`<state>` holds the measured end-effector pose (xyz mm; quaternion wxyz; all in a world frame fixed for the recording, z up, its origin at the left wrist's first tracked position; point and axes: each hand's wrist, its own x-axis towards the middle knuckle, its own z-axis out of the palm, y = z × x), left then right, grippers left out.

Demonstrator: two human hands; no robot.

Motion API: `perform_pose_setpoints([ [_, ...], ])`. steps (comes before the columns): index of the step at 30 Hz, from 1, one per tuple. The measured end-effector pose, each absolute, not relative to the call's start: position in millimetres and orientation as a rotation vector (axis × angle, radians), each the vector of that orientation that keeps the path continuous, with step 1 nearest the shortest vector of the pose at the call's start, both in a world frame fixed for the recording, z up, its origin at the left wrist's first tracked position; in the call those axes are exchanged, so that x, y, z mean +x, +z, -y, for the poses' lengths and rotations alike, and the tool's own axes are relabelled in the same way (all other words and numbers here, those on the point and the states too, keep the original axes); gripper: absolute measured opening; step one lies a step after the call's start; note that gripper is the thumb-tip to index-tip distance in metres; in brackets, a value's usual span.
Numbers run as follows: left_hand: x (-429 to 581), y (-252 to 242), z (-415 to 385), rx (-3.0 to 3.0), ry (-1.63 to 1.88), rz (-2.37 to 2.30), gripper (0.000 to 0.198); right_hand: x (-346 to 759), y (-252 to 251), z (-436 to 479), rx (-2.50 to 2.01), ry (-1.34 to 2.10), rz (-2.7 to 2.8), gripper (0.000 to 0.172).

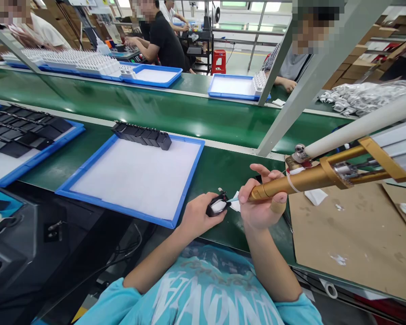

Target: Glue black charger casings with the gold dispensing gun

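Note:
My left hand (200, 211) is closed around a small black plastic housing (219, 206) with a white part showing inside. My right hand (261, 205) grips the front of a gold-coloured glue dispensing gun (292, 183), with some fingers raised and a tan wrap on one of them. From the gun a thin light-blue nozzle (233, 199) reaches to the edge of the housing; whether it touches cannot be made out. A white piece of paper (236, 205) lies on the bench just behind the nozzle.
A blue-rimmed tray (186, 198) at left centre carries a row of black housings (142, 135). Another blue tray (37, 155) holds more. Brown cardboard (328, 234) covers the bench at right. A slanted grey post (304, 99) rises ahead. Co-workers sit across the green conveyor (155, 108).

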<state>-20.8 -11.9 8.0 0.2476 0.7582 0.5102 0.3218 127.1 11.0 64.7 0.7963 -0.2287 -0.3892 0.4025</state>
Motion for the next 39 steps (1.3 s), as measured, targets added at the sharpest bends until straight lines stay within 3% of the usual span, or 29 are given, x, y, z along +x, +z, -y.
perform_pose_setpoints([
  [2, -20.5, 8.2, 12.2, 2.040, 0.888, -1.384, 0.029, 127.0, 64.9, -10.9, -0.483, 0.874, 0.836, 0.029],
  [7, -20.4, 7.6, 10.7, 1.992, 0.888, -1.376, 0.029, 125.2, 68.2, -10.1, -0.520, 0.868, 0.831, 0.049],
  [19, -2.7, -2.8, 5.6, 1.966, 1.069, -1.269, 0.032, 111.4, 73.3, -11.5, -0.438, 0.910, 0.841, 0.043],
  [26, -2.2, -6.7, 3.1, 2.020, 1.253, -1.179, 0.033, 110.6, 72.5, -8.7, -0.393, 0.935, 0.895, 0.028],
  [31, -4.8, -3.5, 4.5, 2.028, 1.166, -1.219, 0.035, 111.3, 74.4, -9.6, -0.382, 0.957, 0.875, 0.047],
  [39, -30.9, -11.2, -7.6, 1.960, 0.730, -1.578, 0.029, 124.9, 69.1, -12.7, -0.447, 0.879, 0.779, 0.042],
])
